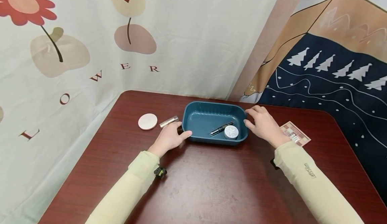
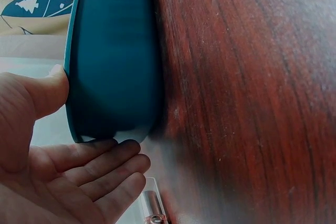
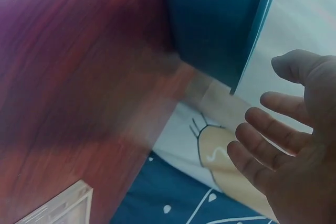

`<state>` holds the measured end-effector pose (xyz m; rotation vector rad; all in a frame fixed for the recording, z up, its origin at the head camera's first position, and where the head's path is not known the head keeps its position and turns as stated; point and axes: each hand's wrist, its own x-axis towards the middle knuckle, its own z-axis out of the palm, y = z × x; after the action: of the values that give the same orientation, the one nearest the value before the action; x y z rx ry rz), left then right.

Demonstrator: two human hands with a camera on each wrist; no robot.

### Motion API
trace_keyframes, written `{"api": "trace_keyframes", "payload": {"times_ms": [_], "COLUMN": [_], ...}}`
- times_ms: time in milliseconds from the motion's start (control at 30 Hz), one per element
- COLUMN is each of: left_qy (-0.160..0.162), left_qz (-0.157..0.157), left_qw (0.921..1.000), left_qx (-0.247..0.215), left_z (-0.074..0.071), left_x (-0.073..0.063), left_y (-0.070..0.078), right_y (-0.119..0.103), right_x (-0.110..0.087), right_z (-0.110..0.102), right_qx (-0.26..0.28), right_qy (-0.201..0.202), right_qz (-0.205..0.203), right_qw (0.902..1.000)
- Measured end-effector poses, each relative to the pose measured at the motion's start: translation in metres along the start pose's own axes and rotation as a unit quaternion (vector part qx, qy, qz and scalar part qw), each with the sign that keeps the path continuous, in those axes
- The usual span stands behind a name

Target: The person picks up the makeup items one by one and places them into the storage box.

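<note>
A teal plastic tray point(image 1: 216, 140) with rounded corners sits near the back of the table. Inside it lie a slim dark makeup pen point(image 1: 221, 128) and a small round white jar point(image 1: 231, 132). My left hand point(image 1: 170, 136) holds the tray's near left corner, thumb at the rim and fingers along the outer end wall, as the left wrist view also shows. At the tray's right end is my right hand point(image 1: 262, 124); in the right wrist view its fingers point(image 3: 273, 129) are spread, relaxed and apart from the tray wall point(image 3: 220, 24).
Left of the tray lie a round pale pink compact point(image 1: 147, 121) and a clear-capped lipstick tube point(image 1: 169, 121). A square eyeshadow palette point(image 1: 295, 133) lies right of it, partly behind my right wrist. Printed curtains point(image 1: 193, 42) hang along the far edge of the dark red table point(image 1: 193, 183).
</note>
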<state>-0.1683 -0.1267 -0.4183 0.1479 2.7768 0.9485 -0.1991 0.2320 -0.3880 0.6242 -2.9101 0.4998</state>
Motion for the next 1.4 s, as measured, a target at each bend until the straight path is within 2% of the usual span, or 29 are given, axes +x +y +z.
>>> {"api": "trace_keyframes", "payload": {"times_ms": [600, 967, 1167, 1400], "left_qy": [-0.001, 0.004, 0.003, 0.000], "left_qz": [0.001, 0.004, 0.003, 0.001], "left_qw": [1.0000, 1.0000, 1.0000, 1.0000], "left_qx": [-0.002, 0.001, 0.000, 0.000], "left_z": [0.000, 0.000, 0.000, 0.000], "left_x": [0.001, 0.000, 0.000, 0.001], "left_y": [0.001, 0.001, 0.001, 0.001], "right_y": [0.031, 0.056, 0.071, 0.081], "right_x": [-0.022, -0.029, -0.036, -0.042], "right_z": [-0.006, -0.009, -0.009, -0.010], "right_qx": [0.008, 0.011, 0.009, 0.014], "right_qy": [0.012, -0.033, -0.046, -0.063], "right_qz": [0.059, 0.106, 0.114, 0.141], "right_qw": [0.9981, 0.9937, 0.9923, 0.9878]}}
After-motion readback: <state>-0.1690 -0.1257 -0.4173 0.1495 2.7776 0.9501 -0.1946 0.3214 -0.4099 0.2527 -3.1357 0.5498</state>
